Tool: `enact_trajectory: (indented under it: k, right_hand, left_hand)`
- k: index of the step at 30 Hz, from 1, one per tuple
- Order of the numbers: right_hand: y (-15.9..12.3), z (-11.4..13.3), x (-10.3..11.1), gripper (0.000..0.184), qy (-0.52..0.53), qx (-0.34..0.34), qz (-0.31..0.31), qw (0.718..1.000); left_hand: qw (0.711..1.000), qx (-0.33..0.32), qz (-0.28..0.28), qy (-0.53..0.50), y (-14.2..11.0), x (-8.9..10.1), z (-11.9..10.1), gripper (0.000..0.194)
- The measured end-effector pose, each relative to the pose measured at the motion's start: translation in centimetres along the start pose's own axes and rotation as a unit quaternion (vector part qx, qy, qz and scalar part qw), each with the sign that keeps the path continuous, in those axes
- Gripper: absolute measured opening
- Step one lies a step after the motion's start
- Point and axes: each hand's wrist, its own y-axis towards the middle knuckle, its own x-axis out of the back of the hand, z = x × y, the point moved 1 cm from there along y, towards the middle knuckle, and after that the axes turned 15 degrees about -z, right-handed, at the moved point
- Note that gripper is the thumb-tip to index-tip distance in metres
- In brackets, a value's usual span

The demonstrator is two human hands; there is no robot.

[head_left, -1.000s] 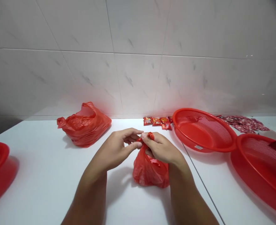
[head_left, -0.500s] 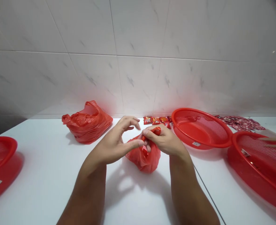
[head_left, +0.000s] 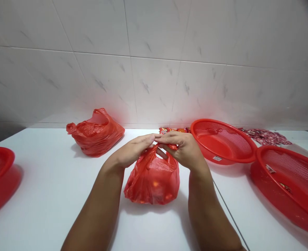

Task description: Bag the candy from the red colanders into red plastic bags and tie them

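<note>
A thin red plastic bag (head_left: 154,181) rests on the white table in front of me, bulging with contents that show only dimly through it. My left hand (head_left: 135,150) is closed at the top left of the bag, gripping its gathered plastic. On the other side, my right hand (head_left: 181,148) has its fingers curled round the bag's handle. The fingertips of both hands meet above the bag's opening. Just behind my hands lie several small red snack packets (head_left: 163,130), partly hidden by my fingers.
Another filled red plastic bag (head_left: 98,136) sits at the back left near the tiled wall. Red plastic baskets stand at the left edge (head_left: 2,164), back right (head_left: 222,143) and far right (head_left: 282,188). Patterned red cloth-like material (head_left: 266,136) lies along the wall. A seam runs across the table.
My left hand has closed on the bag, and the two hands have come together at its top. The bag now stands fuller and wider. Another person's hand at the far right is gone.
</note>
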Motion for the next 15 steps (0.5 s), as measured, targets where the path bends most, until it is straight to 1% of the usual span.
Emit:
enact_trajectory:
  k: [2, 4, 6, 7, 8, 9, 11, 12, 13, 15]
  right_hand:
    - [0.0, 0.2, -0.5, 0.024, 0.008, 0.028, -0.016, 0.999]
    - [0.0, 0.1, -1.0, 0.02, 0.008, 0.048, -0.049, 0.998]
    - [0.0, -0.2, -1.3, 0.016, 0.001, 0.063, -0.089, 0.994]
    - [0.0, -0.4, -1.4, 0.015, -0.01, 0.069, -0.104, 0.992]
    - [0.0, -0.6, -1.5, 0.019, -0.03, 0.073, -0.111, 0.991]
    - [0.1, -0.9, -1.5, 0.028, -0.059, 0.07, -0.112, 0.989]
    - [0.2, -1.3, -1.2, 0.047, -0.126, 0.043, -0.099, 0.986]
    - [0.3, -1.4, -0.9, 0.055, -0.156, 0.021, -0.084, 0.984]
    - [0.3, -1.5, -0.5, 0.059, -0.18, -0.004, -0.06, 0.982]
    - [0.3, -1.6, 0.4, 0.063, -0.208, -0.047, 0.003, 0.977]
  left_hand:
    - [1.0, -0.008, -0.026, 0.008, -0.1, 0.1, -0.4, 0.048]
    - [0.996, -0.009, -0.044, 0.076, -0.4, 0.1, -1.0, 0.047]
    - [0.987, -0.013, -0.068, 0.147, -0.8, 0.1, -1.6, 0.042]
    - [0.98, -0.021, -0.091, 0.177, -1.0, 0.0, -1.8, 0.038]
    - [0.97, -0.033, -0.125, 0.207, -1.3, -0.1, -2.0, 0.036]
    - [0.957, -0.046, -0.165, 0.236, -1.6, -0.2, -2.2, 0.034]
    - [0.924, -0.068, -0.238, 0.293, -2.2, -0.4, -2.2, 0.034]
    - [0.907, -0.071, -0.264, 0.32, -2.5, -0.5, -2.1, 0.034]
    - [0.893, -0.068, -0.282, 0.344, -2.8, -0.5, -2.0, 0.032]
    - [0.869, -0.046, -0.304, 0.388, -3.7, 0.0, -1.6, 0.029]
